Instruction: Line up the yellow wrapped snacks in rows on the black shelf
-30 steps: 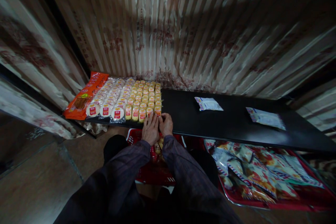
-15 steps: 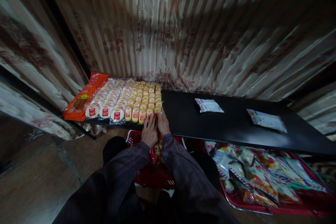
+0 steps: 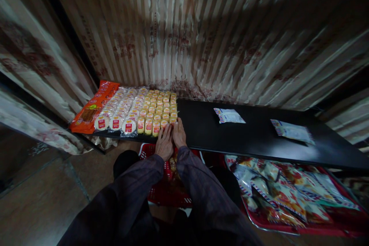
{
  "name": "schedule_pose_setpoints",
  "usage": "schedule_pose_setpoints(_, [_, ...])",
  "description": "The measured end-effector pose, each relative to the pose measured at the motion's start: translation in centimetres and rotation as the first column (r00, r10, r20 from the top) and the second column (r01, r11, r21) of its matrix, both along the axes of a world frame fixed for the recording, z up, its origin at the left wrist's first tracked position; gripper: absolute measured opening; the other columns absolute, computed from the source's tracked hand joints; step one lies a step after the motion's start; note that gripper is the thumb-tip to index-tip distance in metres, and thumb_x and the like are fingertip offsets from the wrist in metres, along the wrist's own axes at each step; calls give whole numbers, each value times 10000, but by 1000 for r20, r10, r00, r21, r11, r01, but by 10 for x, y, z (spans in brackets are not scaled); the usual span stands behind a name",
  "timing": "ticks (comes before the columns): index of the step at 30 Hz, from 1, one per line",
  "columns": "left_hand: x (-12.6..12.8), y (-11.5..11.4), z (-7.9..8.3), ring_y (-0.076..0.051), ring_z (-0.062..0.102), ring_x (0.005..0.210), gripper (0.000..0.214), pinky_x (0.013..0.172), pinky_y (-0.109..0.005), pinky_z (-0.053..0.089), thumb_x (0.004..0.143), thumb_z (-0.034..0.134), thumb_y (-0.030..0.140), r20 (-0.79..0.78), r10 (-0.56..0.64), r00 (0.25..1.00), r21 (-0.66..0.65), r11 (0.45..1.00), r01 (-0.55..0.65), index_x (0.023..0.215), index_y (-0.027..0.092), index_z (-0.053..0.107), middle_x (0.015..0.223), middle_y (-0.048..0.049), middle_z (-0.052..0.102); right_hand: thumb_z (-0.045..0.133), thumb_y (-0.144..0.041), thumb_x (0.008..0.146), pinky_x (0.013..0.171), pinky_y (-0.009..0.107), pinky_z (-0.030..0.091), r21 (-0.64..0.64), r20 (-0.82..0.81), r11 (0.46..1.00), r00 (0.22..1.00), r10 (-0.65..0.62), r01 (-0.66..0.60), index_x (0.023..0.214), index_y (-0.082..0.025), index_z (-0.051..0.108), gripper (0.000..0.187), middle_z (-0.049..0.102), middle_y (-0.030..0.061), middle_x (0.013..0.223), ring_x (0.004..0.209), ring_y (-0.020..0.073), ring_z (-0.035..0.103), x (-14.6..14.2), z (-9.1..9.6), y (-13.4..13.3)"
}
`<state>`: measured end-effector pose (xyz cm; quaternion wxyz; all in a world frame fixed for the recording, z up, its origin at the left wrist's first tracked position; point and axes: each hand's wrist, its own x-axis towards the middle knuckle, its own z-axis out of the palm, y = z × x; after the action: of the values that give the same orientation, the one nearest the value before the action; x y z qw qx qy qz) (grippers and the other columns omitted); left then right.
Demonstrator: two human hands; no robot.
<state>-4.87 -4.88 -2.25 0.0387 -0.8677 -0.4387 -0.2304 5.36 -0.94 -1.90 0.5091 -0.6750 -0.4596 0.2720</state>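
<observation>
Rows of small yellow wrapped cakes [image 3: 157,111] with red-and-white labels stand close together on the black shelf [image 3: 198,123]. At the front right corner of these rows, my left hand [image 3: 165,144] lies with its fingers stretched out against the front packs. My right hand [image 3: 179,135] is right beside it, fingers straight and touching the last front pack at the right edge. Both hands partly cover the packs there, and neither is wrapped round one. Left of the yellow cakes are rows of round white wrapped cakes [image 3: 128,126] with red labels.
An orange food bag [image 3: 93,107] lies at the shelf's left end. Two white packets [image 3: 230,115] with striped ends lie apart on the right half. Below are a red basket [image 3: 167,196] between my legs and another red basket [image 3: 256,221] of bagged food. A curtain [image 3: 184,27] hangs behind.
My right hand's fingers have come slightly closer to my left hand, against the end pack. Otherwise the packs and baskets look the same.
</observation>
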Motion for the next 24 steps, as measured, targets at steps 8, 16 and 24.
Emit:
schedule_pose_setpoints(8, [-1, 4, -7, -248, 154, 1453, 578, 1180, -487, 147, 888, 423, 244, 38, -6, 999, -18, 1000, 6, 1448, 121, 349, 1535, -101, 293, 275, -562, 904, 1179, 401, 207, 22, 14, 997, 998, 67, -67, 1361, -161, 468, 638, 429, 94, 1464, 1390, 194, 338, 4, -3, 6])
schedule_pose_setpoints(16, [-14, -13, -4, -264, 147, 1453, 535, 1158, -512, 224, 819, 414, 134, 80, -89, 993, -28, 995, 92, 1348, 79, 459, 1515, -141, 325, 327, -516, 894, 1067, 419, 376, 113, -89, 989, 993, -81, 91, 1301, -124, 488, 588, 529, 161, 1348, 1248, 223, 501, 8, 1, -36])
schedule_pose_setpoints(24, [-25, -78, -56, -221, 520, 1197, 246, 1005, -376, 479, 836, 441, 131, 69, -248, 966, -287, 923, 257, 925, 127, 671, 1106, -147, 637, 427, -462, 875, 662, 283, 513, 14, -81, 995, 992, 95, -94, 915, -203, 642, 339, 674, 19, 711, 680, 161, 630, 5, -44, -118])
